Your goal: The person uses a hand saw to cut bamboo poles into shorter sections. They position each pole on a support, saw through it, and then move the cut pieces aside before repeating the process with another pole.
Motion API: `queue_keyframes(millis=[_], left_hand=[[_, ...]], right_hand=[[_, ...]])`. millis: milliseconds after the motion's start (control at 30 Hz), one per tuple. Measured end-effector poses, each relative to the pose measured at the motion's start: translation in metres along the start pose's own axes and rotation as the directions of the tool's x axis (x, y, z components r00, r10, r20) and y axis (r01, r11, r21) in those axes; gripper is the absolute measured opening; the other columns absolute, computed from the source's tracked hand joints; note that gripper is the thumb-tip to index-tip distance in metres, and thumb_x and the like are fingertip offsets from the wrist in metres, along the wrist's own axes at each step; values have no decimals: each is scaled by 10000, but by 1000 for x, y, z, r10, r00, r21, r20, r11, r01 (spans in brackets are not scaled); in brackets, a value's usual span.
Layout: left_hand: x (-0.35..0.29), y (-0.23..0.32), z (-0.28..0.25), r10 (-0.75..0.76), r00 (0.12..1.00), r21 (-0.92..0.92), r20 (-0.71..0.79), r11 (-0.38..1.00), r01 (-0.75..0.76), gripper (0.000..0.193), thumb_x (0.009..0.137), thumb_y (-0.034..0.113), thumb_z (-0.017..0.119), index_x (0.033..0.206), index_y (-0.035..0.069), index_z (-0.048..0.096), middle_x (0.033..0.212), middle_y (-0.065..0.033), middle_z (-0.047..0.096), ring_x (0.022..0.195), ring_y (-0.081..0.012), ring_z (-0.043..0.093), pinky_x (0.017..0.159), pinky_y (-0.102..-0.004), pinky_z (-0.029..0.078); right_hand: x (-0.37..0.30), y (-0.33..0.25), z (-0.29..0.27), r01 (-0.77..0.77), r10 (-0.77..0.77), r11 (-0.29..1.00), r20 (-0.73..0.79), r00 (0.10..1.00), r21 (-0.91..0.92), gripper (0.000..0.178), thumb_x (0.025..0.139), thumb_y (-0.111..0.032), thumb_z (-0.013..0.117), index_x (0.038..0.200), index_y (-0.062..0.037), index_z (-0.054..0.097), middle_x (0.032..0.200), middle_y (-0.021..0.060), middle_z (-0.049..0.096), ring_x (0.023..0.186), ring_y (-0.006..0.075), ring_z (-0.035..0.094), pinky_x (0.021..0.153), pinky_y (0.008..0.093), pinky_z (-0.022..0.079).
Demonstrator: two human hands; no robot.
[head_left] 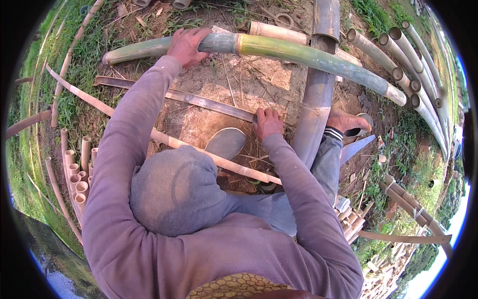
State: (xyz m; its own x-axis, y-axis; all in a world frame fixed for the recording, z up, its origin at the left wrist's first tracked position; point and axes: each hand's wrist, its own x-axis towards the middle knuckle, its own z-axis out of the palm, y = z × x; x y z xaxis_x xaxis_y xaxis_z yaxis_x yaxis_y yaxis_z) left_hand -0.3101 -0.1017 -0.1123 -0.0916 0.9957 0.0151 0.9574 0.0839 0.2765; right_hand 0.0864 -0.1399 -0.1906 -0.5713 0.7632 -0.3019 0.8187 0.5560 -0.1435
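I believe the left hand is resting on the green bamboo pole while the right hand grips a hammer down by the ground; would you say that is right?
Not quite. In the head view the left hand does rest on the green bamboo pole, but the right hand holds no hammer: it grips the end of a long flat blade lying across the bare ground.

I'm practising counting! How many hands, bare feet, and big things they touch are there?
Hands: 2, left hand and right hand
Bare foot: 1
Green bamboo pole, under the left hand: 1
Dark flat strip, under the right hand: 1
Thick grey bamboo pole, by the foot: 1
Total: 6
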Motion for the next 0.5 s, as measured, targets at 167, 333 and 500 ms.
queue_keyframes(millis=[167, 333, 500], left_hand=[[22, 4, -4, -106, 989, 299, -105, 945, 132, 833, 931, 430, 817, 1643, 340, 393, 1584, -97, 523, 1549, -331, 415, 1267, -714, 233], [-60, 41, -22, 130, 991, -178, -36, 975, -134, 903, 875, 550, 833, 1627, 240, 443, 1494, -141, 583, 1372, -398, 560, 1168, -564, 434], [-94, 63, -21, 269, 935, -171, 231, 957, -233, 586, 884, 705, 728, 1143, 180, 693, 1112, -114, 715, 1028, -388, 730, 813, -536, 572]], right_hand=[[-4, -2, -17, 115, -117, 993, 64, 991, 26, 394, 896, -219, 758, 1258, -171, 610, 1196, 155, 646, 1156, 396, 669, 918, 563, 564], [-10, 15, -83, 264, -231, 946, -177, 957, 190, 300, 914, -171, 701, 1201, -191, 617, 935, 142, 693, 870, 422, 733, 786, 550, 588], [-8, 56, -143, 384, -326, 909, -299, 897, 160, 357, 872, -113, 748, 1223, -149, 697, 1002, 136, 690, 902, 418, 703, 778, 530, 555]])
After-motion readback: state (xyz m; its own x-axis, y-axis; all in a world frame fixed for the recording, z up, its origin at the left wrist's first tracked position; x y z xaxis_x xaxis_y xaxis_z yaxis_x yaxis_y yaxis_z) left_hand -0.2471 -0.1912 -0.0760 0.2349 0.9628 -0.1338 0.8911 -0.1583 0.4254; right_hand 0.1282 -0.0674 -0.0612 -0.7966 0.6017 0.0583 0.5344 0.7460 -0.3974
